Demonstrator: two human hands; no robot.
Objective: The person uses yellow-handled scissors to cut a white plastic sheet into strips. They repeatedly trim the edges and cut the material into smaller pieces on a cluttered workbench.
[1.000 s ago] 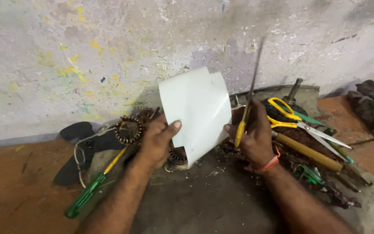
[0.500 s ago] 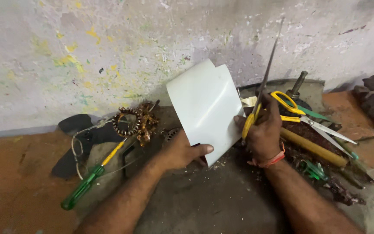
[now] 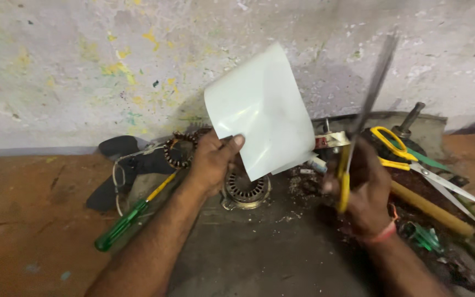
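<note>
My left hand (image 3: 214, 161) pinches the lower left edge of a curled white sheet (image 3: 259, 110) and holds it upright before the wall. My right hand (image 3: 365, 190) grips the yellow handle of a long thin tool (image 3: 366, 107), whose blurred grey blade points up and to the right of the sheet. Below the sheet a round metal motor core (image 3: 244, 190) lies on the dark slab. The hands are a little apart, with the sheet's lower corner between them.
A green and yellow screwdriver (image 3: 130, 214) lies at the left, near a copper coil (image 3: 176, 149) and a black fan blade (image 3: 119, 165). On the right lie yellow-handled scissors (image 3: 413, 159), a wooden-handled tool (image 3: 427, 206) and other loose tools. A stained wall stands close behind.
My left hand has shifted its grip up to the sheet's left edge and lifted it. The right hand with the tool has moved right, away from the sheet; the motor core is uncovered.
</note>
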